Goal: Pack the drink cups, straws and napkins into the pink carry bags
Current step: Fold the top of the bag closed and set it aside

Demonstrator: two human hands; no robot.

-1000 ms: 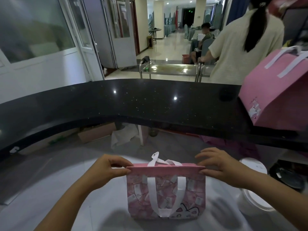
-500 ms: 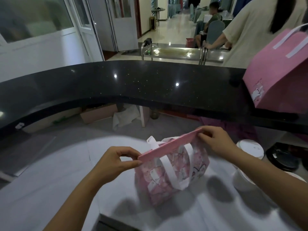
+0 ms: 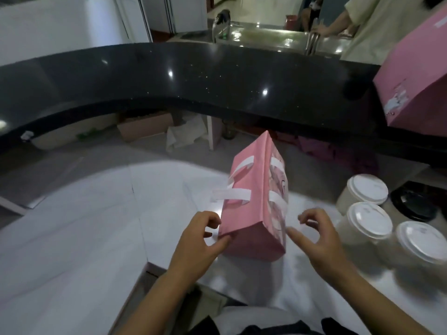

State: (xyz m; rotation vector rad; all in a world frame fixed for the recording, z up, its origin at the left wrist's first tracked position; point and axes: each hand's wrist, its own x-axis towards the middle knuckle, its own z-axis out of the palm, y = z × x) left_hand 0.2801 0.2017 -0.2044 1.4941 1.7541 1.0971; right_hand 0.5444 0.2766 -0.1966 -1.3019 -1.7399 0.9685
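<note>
Left grip (image 3: 200,238) sits at the near lower corner of the pink carry bag (image 3: 249,213). Its thumb lies against that corner and its fingers curl just beside the bag's left face. Blur hides whether they actually pinch the paper, so I cannot tell. Your right grip (image 3: 319,240) hovers just beside the bag's right edge, fingers loosely curled, holding nothing and clear of the bag.

The bag stands on the white worktop (image 3: 84,226) with its narrow end toward you. Its mouth is pressed flat and the white ribbon handles (image 3: 232,195) flop down both faces.

I judge that opening the bag comes next. Take one lip in each grip near the handles, draw them apart evenly, then press the side folds out so the base squares up and the bag stands alone. Keep the ribbons outside the mouth.

The three lidded drink cups (image 3: 367,220) stand close together to the right, near your right forearm, so watch that arm as you reach. I see no straws or napkins in this view.

The white worktop is glossy and likely slick, so steady the bag while loading. A notch is cut into its edge near your body.

Beyond it curves a raised black worktop (image 3: 193,76), polished and speckled, with a second pink bag (image 3: 416,76) at its far right. A cardboard box (image 3: 145,128) sits beneath it. Farther off are a steel table (image 3: 266,37) and a person in a pale top (image 3: 377,27).
</note>
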